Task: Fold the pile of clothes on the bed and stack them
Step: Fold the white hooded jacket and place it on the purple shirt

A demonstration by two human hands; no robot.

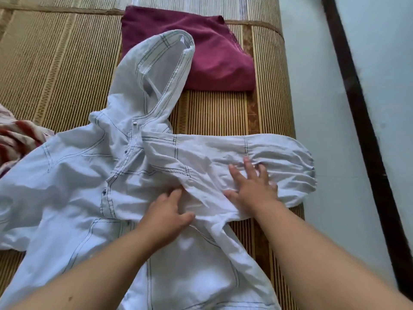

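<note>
white hooded jacket, centre frame: soft, light, probably slippery | left hand and right hand flat, unclenched, pressing sleeve | pinch at cuff

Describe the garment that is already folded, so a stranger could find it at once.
Start at the woven mat covering the bed and look to its far end, beyond the hood of the white hooded jacket. There lies the maroon garment, a flat folded piece. It is the only dark, solid-coloured item.
</note>
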